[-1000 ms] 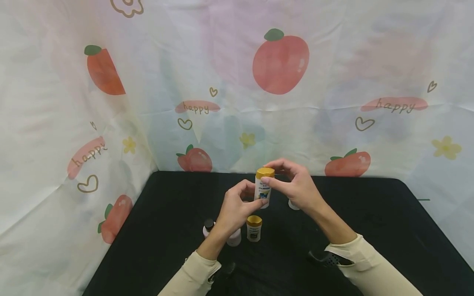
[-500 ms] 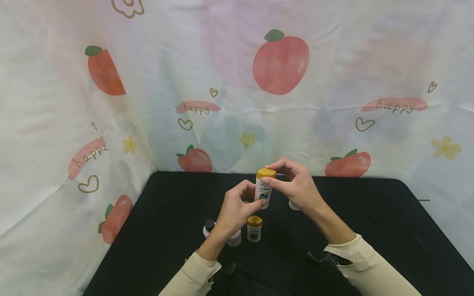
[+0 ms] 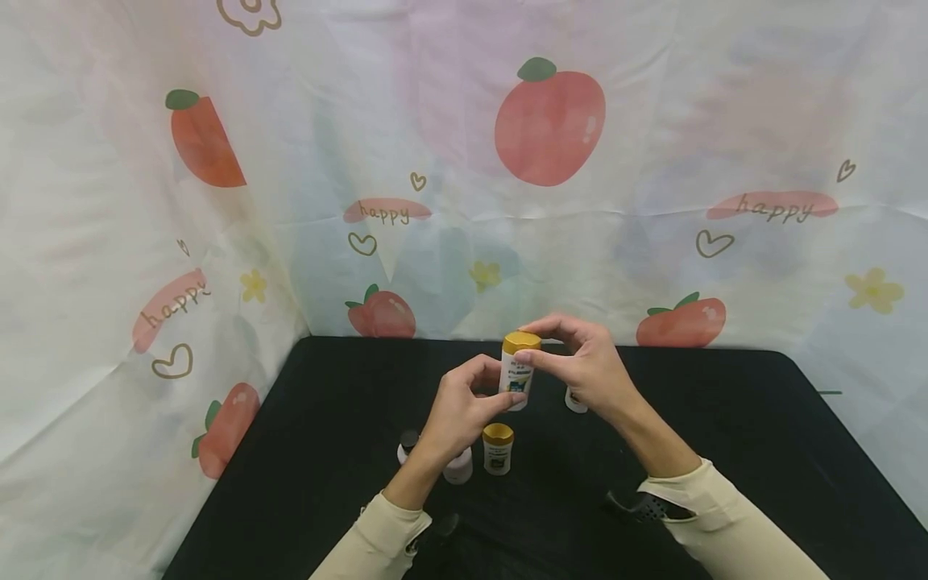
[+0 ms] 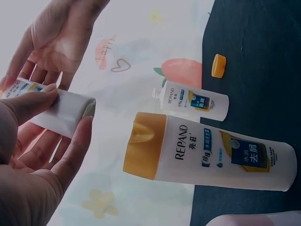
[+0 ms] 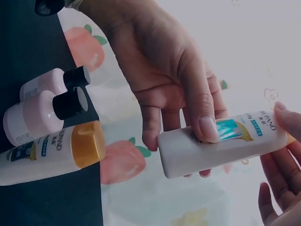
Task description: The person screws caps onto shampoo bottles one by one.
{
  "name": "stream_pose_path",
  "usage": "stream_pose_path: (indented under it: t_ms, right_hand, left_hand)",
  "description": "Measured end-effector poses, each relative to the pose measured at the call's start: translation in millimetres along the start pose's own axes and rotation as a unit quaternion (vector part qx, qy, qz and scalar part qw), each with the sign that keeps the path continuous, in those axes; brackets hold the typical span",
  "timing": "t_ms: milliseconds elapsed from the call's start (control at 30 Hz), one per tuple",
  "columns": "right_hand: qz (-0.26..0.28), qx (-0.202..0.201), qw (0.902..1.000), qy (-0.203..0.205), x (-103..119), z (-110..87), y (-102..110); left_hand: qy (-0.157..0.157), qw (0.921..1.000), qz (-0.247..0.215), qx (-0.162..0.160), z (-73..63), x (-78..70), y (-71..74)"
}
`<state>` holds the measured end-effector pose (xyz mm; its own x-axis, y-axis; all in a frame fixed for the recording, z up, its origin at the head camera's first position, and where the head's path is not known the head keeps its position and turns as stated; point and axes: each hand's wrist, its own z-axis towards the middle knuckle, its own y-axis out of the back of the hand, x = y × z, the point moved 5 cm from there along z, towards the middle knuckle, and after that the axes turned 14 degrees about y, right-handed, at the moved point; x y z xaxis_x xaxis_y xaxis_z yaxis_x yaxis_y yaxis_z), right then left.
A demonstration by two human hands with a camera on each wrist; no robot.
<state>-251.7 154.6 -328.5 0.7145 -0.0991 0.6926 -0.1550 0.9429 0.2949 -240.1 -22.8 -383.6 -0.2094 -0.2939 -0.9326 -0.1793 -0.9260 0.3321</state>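
My left hand (image 3: pixel 458 409) grips the lower part of a white shampoo bottle (image 3: pixel 516 379) labelled REPAND, held upright above the table. The thumb and fingers of my right hand (image 3: pixel 586 362) pinch its gold cap (image 3: pixel 522 341), which sits on the bottle's top. Below stands a second shampoo bottle (image 4: pixel 221 157) with its gold cap on. Farther off, a third REPAND bottle (image 4: pixel 197 101) stands without a gold cap, its pale neck bare; in the head view my right hand partly hides it. A loose gold cap (image 4: pixel 218 66) lies on the table near that bottle.
Two pale pink bottles with black caps, a nearer one (image 5: pixel 33 117) and another (image 5: pixel 44 84), stand to the left, partly behind my left forearm in the head view. Everything stands on a black-covered table (image 3: pixel 326 403). A printed fabric curtain (image 3: pixel 449 121) rises behind it.
Both hands and the held bottle have sunk very slightly. The grips look the same, and the standing bottles have not moved.
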Motion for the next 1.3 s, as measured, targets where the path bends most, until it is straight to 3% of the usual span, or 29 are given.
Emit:
stream_pose_path:
  t_ms: [267, 700, 933, 1300]
  right_hand:
    - [-0.016, 0.016, 0.9997, -0.008, -1.6, -0.5, 0.3]
    - [-0.033, 0.065, 0.9973, 0.011, 3.3, 1.0, -1.0]
    - [-0.041, 0.09, 0.9951, 0.004, 2.2, -2.1, 1.6]
    - [-0.042, 0.117, 0.9922, 0.007, -3.4, -13.2, 2.8]
  left_hand:
    - [-0.002, 0.9999, -0.008, 0.01, -0.1, 1.4, -0.5]
    - [0.037, 0.9985, -0.007, 0.041, 3.4, 0.3, -1.8]
    - [0.005, 0.9991, -0.014, 0.04, 8.6, -9.5, -0.3]
    - [-0.02, 0.9963, 0.071, 0.044, 12.9, -12.8, -6.9]
